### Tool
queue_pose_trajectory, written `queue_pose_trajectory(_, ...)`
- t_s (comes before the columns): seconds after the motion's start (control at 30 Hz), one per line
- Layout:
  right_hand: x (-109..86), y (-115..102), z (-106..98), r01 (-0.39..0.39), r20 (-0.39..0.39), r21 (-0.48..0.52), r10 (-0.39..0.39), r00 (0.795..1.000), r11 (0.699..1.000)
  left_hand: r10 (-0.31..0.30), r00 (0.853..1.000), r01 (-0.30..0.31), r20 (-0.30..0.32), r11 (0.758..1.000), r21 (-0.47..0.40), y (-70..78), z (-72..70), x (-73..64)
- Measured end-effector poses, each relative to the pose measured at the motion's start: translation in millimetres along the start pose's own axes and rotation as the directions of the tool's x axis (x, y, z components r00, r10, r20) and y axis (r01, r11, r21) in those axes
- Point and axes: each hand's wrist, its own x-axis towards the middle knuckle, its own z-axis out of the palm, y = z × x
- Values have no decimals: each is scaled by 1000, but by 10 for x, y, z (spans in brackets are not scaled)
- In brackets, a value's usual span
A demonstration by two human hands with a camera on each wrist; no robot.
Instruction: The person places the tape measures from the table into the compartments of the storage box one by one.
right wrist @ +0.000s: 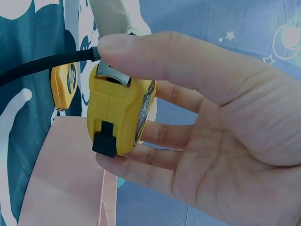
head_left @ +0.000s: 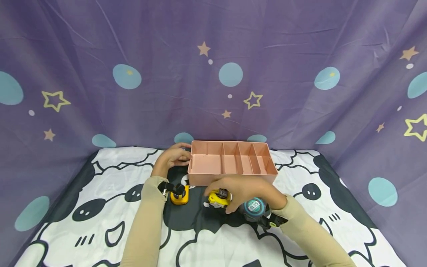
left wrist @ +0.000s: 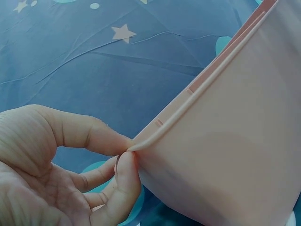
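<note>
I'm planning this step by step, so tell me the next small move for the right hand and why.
Probably lift the gripped yellow tape measure over the near side of the pink box: the right hand already holds it just in front of the box, the left hand pinches the box's edge, and the compartments look empty.

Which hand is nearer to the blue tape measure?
Right. The right hand is just beside the blue tape measure, holding a yellow tape; the left hand is farther, pinching the pink box at its left end.
</note>
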Motion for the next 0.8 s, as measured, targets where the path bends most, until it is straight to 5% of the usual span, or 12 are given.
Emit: queue_pose_trajectory(0.8,-50,10,-27,-3,-22,-9,3,1000,1000,27,1000,-27,8,1000,17,6,29,4)
